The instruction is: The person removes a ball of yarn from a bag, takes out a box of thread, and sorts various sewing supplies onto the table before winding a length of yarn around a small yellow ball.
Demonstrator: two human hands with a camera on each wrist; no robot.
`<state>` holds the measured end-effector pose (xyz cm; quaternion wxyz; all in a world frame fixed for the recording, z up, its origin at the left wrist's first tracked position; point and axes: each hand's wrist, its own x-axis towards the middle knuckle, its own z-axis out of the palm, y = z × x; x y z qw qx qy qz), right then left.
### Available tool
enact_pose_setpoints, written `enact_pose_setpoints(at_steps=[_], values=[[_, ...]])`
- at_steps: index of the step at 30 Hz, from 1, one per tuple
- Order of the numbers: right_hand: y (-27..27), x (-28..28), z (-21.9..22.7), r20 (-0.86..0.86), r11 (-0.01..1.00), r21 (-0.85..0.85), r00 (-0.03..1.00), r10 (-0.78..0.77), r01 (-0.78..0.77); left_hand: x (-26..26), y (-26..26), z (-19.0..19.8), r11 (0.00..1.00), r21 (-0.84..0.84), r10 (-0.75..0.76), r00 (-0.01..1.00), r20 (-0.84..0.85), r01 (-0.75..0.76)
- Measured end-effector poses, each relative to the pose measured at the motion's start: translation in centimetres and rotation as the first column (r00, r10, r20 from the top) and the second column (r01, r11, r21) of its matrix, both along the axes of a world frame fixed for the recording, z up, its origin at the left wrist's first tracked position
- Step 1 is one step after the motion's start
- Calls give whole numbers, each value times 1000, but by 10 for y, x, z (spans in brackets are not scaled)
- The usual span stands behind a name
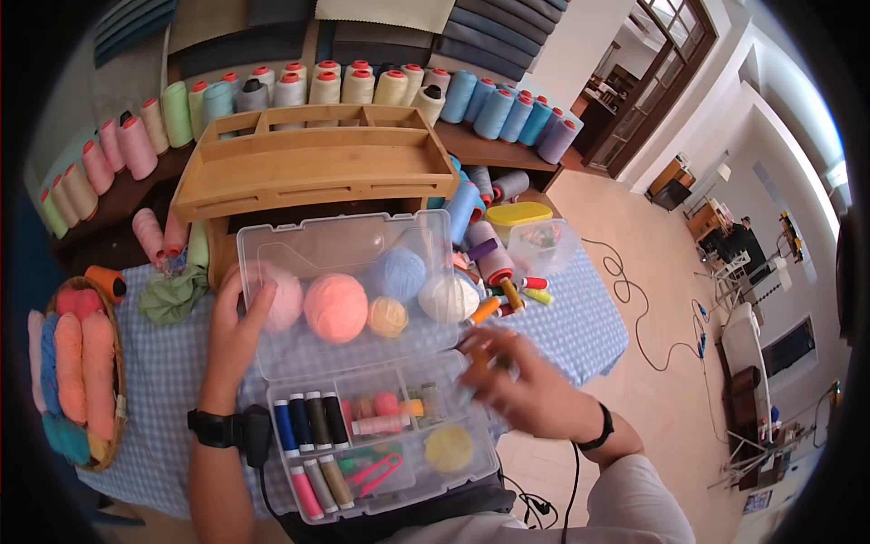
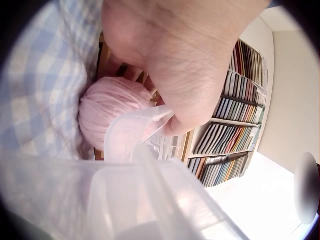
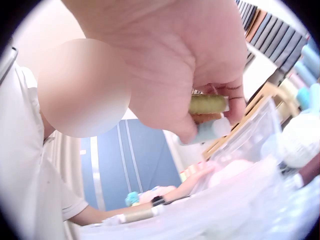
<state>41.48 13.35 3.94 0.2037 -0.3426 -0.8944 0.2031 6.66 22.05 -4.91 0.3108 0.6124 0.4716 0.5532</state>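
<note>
A clear plastic box (image 1: 412,506) lies open in front of me, with its lid (image 1: 349,238) raised. My left hand (image 1: 237,317) grips the lid's left edge; in the left wrist view its thumb (image 2: 189,117) pinches the plastic rim beside a pink yarn ball (image 2: 112,107). My right hand (image 1: 521,385), blurred in the head view, is above the box's right side. In the right wrist view it holds several small thread spools, among them an olive one (image 3: 207,104) and a pale blue one (image 3: 207,132). Dark spools (image 1: 316,420) stand in the box's upper left compartment.
Coral (image 1: 336,308), blue (image 1: 399,274) and white yarn balls (image 1: 450,299) show through the lid. A wooden organizer (image 1: 317,189) stands behind. At left is a yarn basket (image 1: 116,408); at right, loose spools lie by a tub with a yellow lid (image 1: 518,214).
</note>
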Motion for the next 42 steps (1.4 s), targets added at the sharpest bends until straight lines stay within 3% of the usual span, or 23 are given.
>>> enact_pose_setpoints(at_steps=[2,4,10,13,17,20,24,26,30,32,36,39,40,42], values=[[11,22,-11,29,948,185,963,-269,260,1,-1,5,1000,12,12,999,-30,-11],[19,40,-25,-29,888,214,911,-411,408,2,-2,8,1000,6,11,1000,-24,-11],[28,63,-41,0,820,201,837,-546,535,1,1,2,1000,8,-10,999,-40,10],[26,75,-46,-111,735,186,757,-644,652,0,-1,4,1000,0,-7,999,-46,7],[24,104,-60,-104,655,127,667,-738,745,0,-1,4,1000,-20,-14,1000,-21,13],[18,103,-58,-30,669,107,675,-737,735,-1,0,4,1000,-16,-11,999,-42,10],[17,112,-66,-63,674,23,674,-736,738,2,-2,6,999,-32,-2,1000,-2,2],[20,115,-67,-72,588,-72,583,-809,806,0,-1,6,1000,-24,-1,1000,-24,0],[23,123,-75,-64,594,52,596,-800,803,1,-2,5,1000,-20,-5,1000,-10,5],[24,121,-72,-117,675,53,676,-728,736,1,-1,5,1000,-29,2,1000,-23,-2],[24,132,-80,-187,651,-33,635,-749,758,0,-2,5,999,-53,1,1000,-9,-1],[21,135,-87,-282,528,-160,473,-834,834,1,-2,7,998,-60,8,1000,17,-7],[18,129,-84,-278,537,-166,483,-830,827,2,-2,8,997,-77,7,1000,21,-6],[10,106,-77,-455,646,-200,513,-727,737,2,-3,9,991,-125,41,999,13,-39]])
